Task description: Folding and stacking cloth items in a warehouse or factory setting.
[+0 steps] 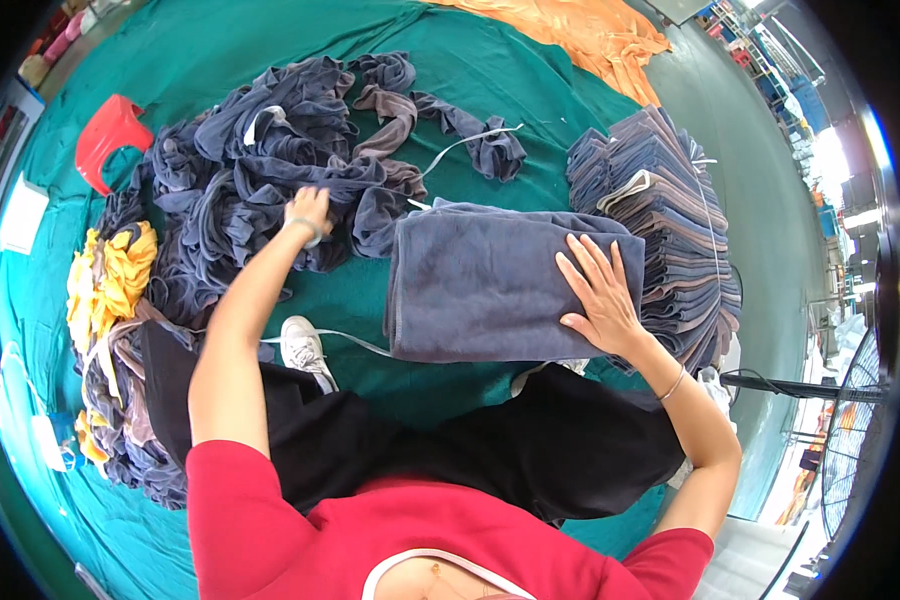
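Observation:
My right hand (pixel 604 300) lies flat, fingers spread, on the right part of a folded stack of blue-grey cloths (pixel 487 285) in front of me. My left hand (pixel 311 210) reaches to the near side of a loose heap of blue-grey cloths (pixel 270 169); its fingertips are over the fabric, and whether they grip it is hard to see. A pale strip (pixel 352 341) runs from beside my shoe to the stack. Another strip (pixel 457 146) lies across the cloths behind it. Right of the stack stands a long row of folded cloths (pixel 679 240) with a thin tie around it.
Green sheeting (pixel 487 67) covers the floor. A red plastic stool (pixel 112 142) lies at the left, near yellow cloths (pixel 112 277). Orange fabric (pixel 570 34) is spread at the far edge. A large fan (pixel 847 427) stands at the right.

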Action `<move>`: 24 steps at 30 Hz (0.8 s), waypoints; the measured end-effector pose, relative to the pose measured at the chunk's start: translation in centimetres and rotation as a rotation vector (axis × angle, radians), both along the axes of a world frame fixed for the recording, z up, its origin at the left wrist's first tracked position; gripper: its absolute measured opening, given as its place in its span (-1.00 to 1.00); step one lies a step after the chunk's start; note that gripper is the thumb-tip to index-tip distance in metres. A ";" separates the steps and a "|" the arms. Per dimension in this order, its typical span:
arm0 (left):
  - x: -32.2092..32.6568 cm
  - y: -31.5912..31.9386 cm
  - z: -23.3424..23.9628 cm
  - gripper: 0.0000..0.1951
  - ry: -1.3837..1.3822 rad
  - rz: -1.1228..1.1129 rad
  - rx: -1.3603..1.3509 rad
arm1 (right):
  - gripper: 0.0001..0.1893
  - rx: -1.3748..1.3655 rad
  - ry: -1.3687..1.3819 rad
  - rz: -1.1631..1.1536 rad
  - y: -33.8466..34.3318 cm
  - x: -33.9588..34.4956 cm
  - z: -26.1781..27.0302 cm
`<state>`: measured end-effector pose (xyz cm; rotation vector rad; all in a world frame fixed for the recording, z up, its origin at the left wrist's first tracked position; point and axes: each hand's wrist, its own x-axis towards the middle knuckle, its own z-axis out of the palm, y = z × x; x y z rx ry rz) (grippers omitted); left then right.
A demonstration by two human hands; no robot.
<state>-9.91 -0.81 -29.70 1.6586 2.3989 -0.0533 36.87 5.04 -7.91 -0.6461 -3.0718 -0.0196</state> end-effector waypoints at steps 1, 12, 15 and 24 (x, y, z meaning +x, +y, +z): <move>1.6 -0.6 -0.4 -0.19 0.154 -0.022 -0.129 | -0.23 -0.015 -0.012 -0.034 0.0 0.7 0.1; 1.1 -2.1 -1.5 -0.75 -0.119 -0.067 0.105 | -0.27 -0.052 0.025 -0.013 -0.1 -0.5 0.8; 4.8 3.4 6.3 -0.75 -0.278 -0.042 0.305 | -0.28 -0.055 0.040 -0.046 -0.4 -0.6 1.1; 11.5 5.3 30.8 -0.78 -0.702 -0.398 0.961 | -0.29 0.066 0.318 0.018 -1.4 -2.9 3.1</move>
